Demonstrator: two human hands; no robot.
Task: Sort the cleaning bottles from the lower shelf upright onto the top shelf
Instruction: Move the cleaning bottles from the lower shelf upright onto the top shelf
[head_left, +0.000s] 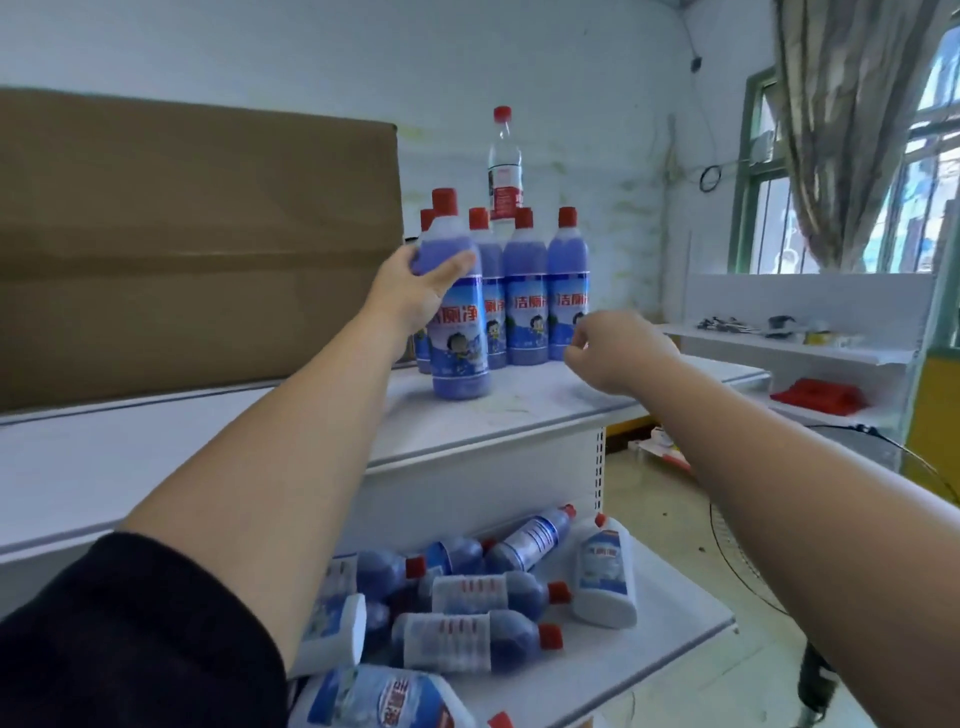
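Left hand: thumb and fingers wrapped round the shoulder of a blue bottle, just under its red cap. Firm hold, mid frame. The bottle is upright, base on the top shelf, label facing me.

Right hand: right of centre, over the same shelf, fingers loosely curled, holding nothing. Fingertips are just beside the rightmost bottle of the row; can't tell if they touch it.

Row of blue bottles: directly behind the held one, all upright with red caps, packed side by side. At least four, one half hidden behind my left wrist. A taller clear bottle with a red cap stands behind them, against the wall.

Lower shelf, bottom centre of the frame: pile of bottles lying on their sides, blue ones and white ones mixed, caps mostly pointing right. One white bottle sits at the right edge of the pile, tilted, cap up and left.

Surroundings: big sheet of cardboard upper left, standing behind the top shelf. Window with a curtain upper right. A white rack under it holds small items, too small to identify. Black sleeve on my left arm, lower left corner.
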